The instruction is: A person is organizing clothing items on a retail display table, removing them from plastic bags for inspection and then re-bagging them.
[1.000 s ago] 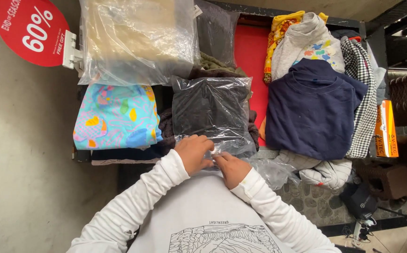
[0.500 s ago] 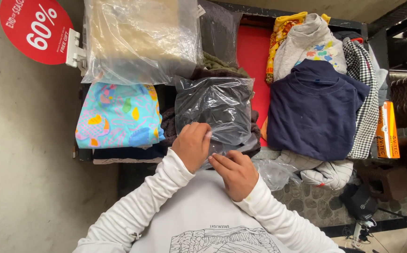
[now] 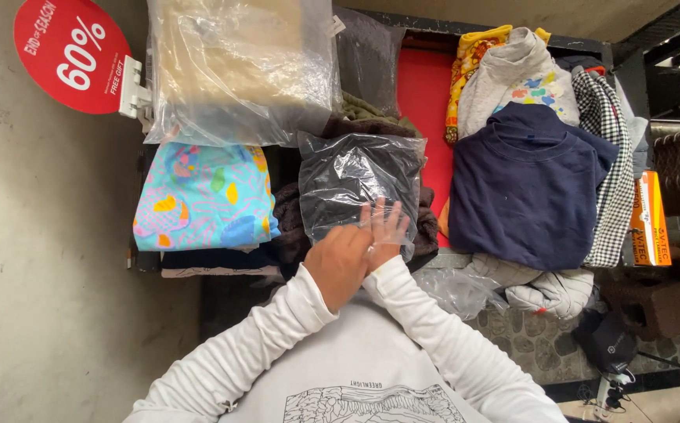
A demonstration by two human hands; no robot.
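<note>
Left hand (image 3: 340, 262): yours, laid flat on the bag's near edge, fingers together, gripping nothing.
Right hand (image 3: 387, 231): under the plastic, fingers spread.
Bagged dark garment (image 3: 359, 176): atop dark clothes, between patterned blue fabric (image 3: 203, 196) and navy sweatshirt (image 3: 524, 184).
</note>
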